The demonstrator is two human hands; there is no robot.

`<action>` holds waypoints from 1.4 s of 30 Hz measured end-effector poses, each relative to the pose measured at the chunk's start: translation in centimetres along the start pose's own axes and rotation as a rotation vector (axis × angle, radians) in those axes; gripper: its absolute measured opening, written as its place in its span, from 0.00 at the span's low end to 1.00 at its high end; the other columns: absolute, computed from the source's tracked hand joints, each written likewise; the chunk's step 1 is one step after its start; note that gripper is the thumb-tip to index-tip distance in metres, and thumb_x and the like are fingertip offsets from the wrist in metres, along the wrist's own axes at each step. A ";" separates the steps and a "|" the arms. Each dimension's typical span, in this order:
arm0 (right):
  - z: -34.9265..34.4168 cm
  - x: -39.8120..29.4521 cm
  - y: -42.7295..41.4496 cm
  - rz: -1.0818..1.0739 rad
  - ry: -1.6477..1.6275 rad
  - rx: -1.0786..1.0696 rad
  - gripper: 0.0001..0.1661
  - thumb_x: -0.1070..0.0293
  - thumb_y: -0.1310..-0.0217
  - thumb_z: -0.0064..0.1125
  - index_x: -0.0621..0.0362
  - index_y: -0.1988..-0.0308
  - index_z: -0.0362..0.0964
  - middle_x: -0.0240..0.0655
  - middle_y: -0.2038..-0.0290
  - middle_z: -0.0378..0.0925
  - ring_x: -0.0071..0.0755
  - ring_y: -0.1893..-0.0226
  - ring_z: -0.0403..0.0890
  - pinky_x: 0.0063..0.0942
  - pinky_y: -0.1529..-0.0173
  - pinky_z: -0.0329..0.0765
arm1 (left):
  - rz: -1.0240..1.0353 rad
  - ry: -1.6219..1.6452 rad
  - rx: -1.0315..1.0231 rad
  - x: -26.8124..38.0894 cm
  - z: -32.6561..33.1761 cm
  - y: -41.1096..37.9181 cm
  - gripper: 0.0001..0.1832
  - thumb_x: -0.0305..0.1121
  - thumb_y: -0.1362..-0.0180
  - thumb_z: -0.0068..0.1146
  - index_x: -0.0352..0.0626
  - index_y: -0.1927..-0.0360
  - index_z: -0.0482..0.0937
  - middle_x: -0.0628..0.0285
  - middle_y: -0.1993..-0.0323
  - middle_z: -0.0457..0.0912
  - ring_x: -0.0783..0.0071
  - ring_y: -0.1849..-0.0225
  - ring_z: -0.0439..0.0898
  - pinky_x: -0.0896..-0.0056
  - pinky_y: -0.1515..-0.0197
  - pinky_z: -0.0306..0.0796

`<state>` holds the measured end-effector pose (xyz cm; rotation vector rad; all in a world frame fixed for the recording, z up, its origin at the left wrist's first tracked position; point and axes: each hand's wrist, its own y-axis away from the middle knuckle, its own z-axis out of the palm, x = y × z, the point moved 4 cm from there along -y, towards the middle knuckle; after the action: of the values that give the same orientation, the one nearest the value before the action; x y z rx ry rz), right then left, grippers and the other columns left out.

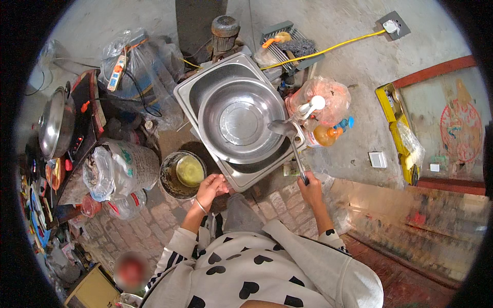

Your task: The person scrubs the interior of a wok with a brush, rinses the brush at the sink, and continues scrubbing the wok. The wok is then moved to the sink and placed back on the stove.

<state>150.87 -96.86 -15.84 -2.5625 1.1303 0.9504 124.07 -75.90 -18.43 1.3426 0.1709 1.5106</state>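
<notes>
A wide stainless steel basin [242, 121] rests tilted in a metal sink [239, 185]. My right hand [311, 188] grips the dark end of a long-handled metal ladle [298, 158], whose head lies over the basin's right rim beside the faucet [312, 106]. At the sink's near left corner is my left hand [211, 189], fingers bent and a bracelet on the wrist; whether it touches the sink or holds something small cannot be told. To its left stands a dirty bucket [166, 184] with a yellowish bowl or liquid [190, 171] inside.
Right of the sink are bottles with pump tops [325, 135] and a pink plastic bag [333, 96]. A wall rack [294, 48] holds scrubbers, with a yellow cable [339, 47] across it. A lidded wok [57, 123] stands far left, near a large sack [134, 165]. Another person [131, 271] is at lower left.
</notes>
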 end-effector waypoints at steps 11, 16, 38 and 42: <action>0.4 2.1 0.3 0.088 -0.108 0.041 0.09 0.70 0.52 0.57 0.61 0.68 0.68 0.41 0.85 0.67 0.37 0.85 0.71 0.30 0.77 0.67 | -0.021 -0.014 0.045 -0.2 0.3 -0.1 0.10 0.41 0.40 0.47 0.45 0.68 0.71 0.70 0.81 0.75 0.82 0.76 0.74 0.82 0.70 0.67; 1.0 0.1 -3.2 0.006 -0.127 0.008 0.11 0.67 0.51 0.57 0.61 0.68 0.68 0.42 0.83 0.70 0.44 0.81 0.74 0.34 0.75 0.69 | -0.025 -0.002 0.047 -0.3 0.6 -0.3 0.10 0.40 0.40 0.48 0.46 0.68 0.71 0.70 0.81 0.75 0.82 0.76 0.74 0.82 0.69 0.67; -2.4 2.2 -1.1 -0.300 0.231 -0.073 0.15 0.61 0.50 0.60 0.58 0.66 0.66 0.41 0.77 0.73 0.46 0.79 0.75 0.36 0.77 0.71 | -0.040 -0.089 0.043 -1.1 4.4 -1.2 0.09 0.37 0.40 0.47 0.44 0.67 0.70 0.67 0.79 0.74 0.77 0.75 0.74 0.76 0.67 0.69; -3.1 3.4 -0.1 -0.347 0.260 -0.027 0.15 0.59 0.49 0.58 0.57 0.66 0.66 0.41 0.76 0.73 0.44 0.79 0.76 0.36 0.77 0.71 | -0.017 -0.091 0.043 -0.8 4.5 -1.2 0.09 0.38 0.40 0.47 0.43 0.68 0.70 0.67 0.80 0.74 0.78 0.76 0.74 0.78 0.68 0.68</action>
<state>154.14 -100.05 -15.50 -2.8365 0.6875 0.5680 128.19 -78.26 -18.10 1.4374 0.1580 1.4359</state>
